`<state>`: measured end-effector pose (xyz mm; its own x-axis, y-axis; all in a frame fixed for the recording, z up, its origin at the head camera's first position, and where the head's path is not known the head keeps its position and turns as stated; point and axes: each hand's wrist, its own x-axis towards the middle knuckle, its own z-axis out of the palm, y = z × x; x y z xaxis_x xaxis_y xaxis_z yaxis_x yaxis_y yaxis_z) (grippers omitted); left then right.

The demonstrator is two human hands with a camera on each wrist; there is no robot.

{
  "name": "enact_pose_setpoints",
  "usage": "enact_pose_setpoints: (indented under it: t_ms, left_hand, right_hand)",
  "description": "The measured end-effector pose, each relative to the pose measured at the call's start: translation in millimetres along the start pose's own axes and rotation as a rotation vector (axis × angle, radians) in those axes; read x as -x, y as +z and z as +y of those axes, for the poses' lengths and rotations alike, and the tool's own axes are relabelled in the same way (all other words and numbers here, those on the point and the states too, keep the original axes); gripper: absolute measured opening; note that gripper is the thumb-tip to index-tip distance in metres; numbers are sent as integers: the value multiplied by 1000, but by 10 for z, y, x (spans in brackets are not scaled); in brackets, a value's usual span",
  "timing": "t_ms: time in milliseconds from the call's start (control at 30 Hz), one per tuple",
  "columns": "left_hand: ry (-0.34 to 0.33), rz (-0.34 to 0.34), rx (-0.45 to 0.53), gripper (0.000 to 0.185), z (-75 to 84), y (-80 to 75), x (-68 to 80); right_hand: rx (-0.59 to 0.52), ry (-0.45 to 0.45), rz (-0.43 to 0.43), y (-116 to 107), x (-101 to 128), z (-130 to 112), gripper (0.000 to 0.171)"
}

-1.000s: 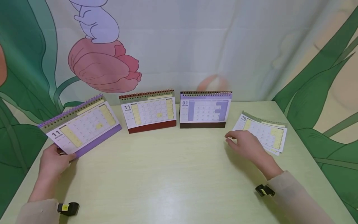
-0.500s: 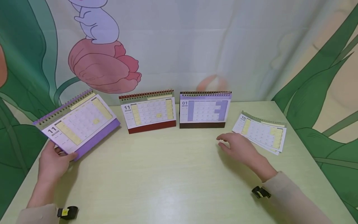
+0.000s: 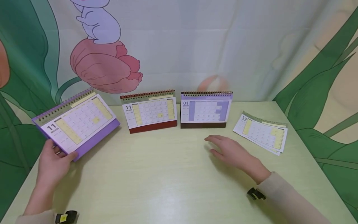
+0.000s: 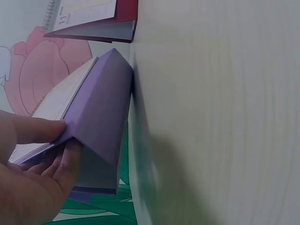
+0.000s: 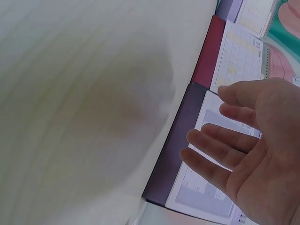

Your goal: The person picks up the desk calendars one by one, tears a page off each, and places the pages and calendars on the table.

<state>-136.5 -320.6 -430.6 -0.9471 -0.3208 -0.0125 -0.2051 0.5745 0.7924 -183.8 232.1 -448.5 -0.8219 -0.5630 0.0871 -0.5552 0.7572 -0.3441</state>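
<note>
Head view: left hand grips the near corner of the purple calendar at the surface's left edge, thumb on the page, fingers curled under the base. Calendar is tilted, far end of its base on the surface, near end lifted; page shows 11. Left wrist view confirms: thumb on top, fingers under the purple base, one base edge touching the surface.

Right hand hovers palm down over mid surface, fingers straight and spread, holding nothing. It sits in front of the brown calendar, apart from it. Right wrist view: open palm, fingers loosely fanned, brown calendar beyond it, red one next along.

Farther back, red calendar showing 11 and the brown one showing 01 stand upright side by side, just apart, near the backdrop. Loose pages marked 10 lie flat at the far right, well clear of the right hand. Behind everything hangs a backdrop with a pink flower and green leaves.
</note>
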Motion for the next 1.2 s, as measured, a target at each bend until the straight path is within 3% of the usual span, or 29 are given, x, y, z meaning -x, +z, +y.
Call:
enact_pose_setpoints:
  t_ms: [200,400,533,600,800,933,1067,1200]
  left_hand:
    - [30,11,71,67,54,-45,82]
    - [105,17,136,52,32,-107,153]
    - [115,6,143,47,-12,-165,182]
    - [123,-10,187,48,-54,-205,187]
    - [169,-75,463,56,-241,-333,185]
    - [189,-96,467,57,-330,-381,206]
    - [215,-147,535,60,-359,-407,226]
    - [267,-199,513,62,-356,-419,247]
  right_hand:
    - [10,-20,-18,-23,0,-110,49]
    - [17,-23,-31,-49,0,-176,52]
    - [21,-14,-42,-46,0,-176,52]
    - [19,-12,-43,-43,0,-172,52]
    - [13,-12,-49,-38,0,-163,52]
    - [10,-11,-48,-36,1,-157,52]
    - [4,-5,-48,-32,1,-154,53]
    - [-1,-10,-54,-29,-2,-168,54]
